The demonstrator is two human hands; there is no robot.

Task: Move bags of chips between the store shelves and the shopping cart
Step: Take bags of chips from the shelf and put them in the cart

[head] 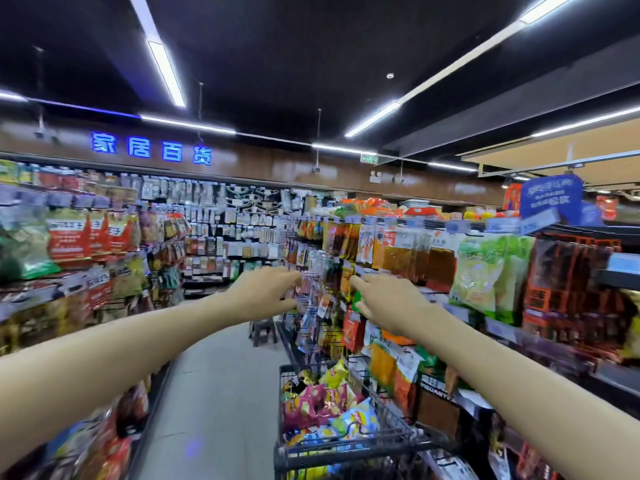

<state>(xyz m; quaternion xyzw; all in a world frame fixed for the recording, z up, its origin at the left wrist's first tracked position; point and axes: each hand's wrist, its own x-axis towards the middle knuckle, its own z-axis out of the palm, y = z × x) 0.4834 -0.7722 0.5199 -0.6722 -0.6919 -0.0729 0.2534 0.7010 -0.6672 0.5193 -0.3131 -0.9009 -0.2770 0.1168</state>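
Forearms: two bare forearms enter from the lower left and lower right corners and stretch toward the middle of the frame.
Left hand (pixel 265 294): held out in mid-air at the centre of the frame, palm down, grip loose with the fingers lightly bent and holding nothing.
Right hand (pixel 388 301): just right of centre, palm down, forefinger pointing toward the left hand, grip relaxed and holding nothing; whether it touches the hanging packets behind it cannot be told.
Bags of chips (pixel 329 407): a heap of them lies in the cart at the lower middle of the frame, pink, yellow and blue bags piled against one another.
Shopping cart (pixel 349 448): dark wire basket standing below the right hand, close beside the right-hand shelves.
Right-hand shelves (pixel 519 282): fill the right side of the frame, hung with snack packets in orange, brown, green and red, with price tags along the edges.
Left-hand shelves (pixel 69 251): run down the left side, stocked with red, green and yellow bags, blurred.
Aisle floor (pixel 214 393): pale grey strip between the two rows of shelves.
Stool (pixel 263 329): small and dark, standing on the floor beyond the cart, under the left hand in the frame.
Blue sign (pixel 150 148): lit characters on the brown band of the back wall, upper left.
Ceiling lights (pixel 166 71): long bright strips across a dark ceiling.
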